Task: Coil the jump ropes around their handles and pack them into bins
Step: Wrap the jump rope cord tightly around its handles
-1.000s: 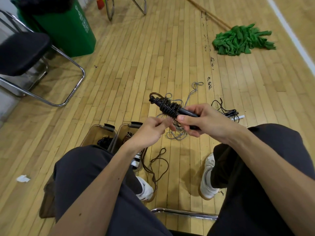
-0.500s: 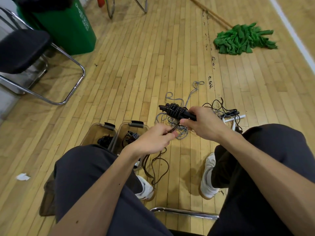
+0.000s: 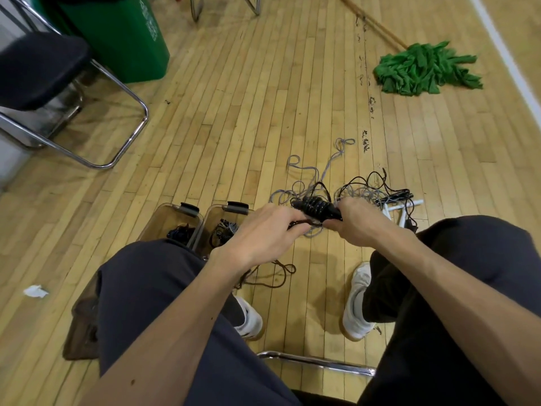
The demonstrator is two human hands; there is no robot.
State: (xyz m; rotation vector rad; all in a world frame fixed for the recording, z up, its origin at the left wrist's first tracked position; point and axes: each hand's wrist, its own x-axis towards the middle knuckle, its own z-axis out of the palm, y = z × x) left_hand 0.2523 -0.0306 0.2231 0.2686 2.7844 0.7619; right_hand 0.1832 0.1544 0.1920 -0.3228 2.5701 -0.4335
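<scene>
- The bundled handles point(image 3: 317, 209) are now held level and lower over the floor; a second ago their tip was pointed up and to the left.
- The left hand point(image 3: 263, 232) has been brought up against the near side of the coil, where it was held apart below it half a second ago. Its fingers are curled round the brown rope point(image 3: 278, 276), which is pinched just beside the handles.
- The bare end of the handles is gripped by the right hand point(image 3: 360, 224), with the fingers closed tightly round it.
- Another turn is judged to be in the course of being laid. A good length of brown rope is left trailing on the floor between the shoes, so the coiling is judged unfinished.
- Two clear bins point(image 3: 164, 218) are set just beside the left knee, and dark coiled ropes can be seen in both.
- A tangle of grey and black ropes point(image 3: 351, 189) with white handles point(image 3: 392, 209) is spread on the floor beyond the hands. These are yet to be coiled, and the trailing rope could be caught in them.
- Further off, a green mop point(image 3: 424, 68), a green dustbin point(image 3: 117, 33) and a black chair point(image 3: 44, 68) are seen, well apart from the work.
</scene>
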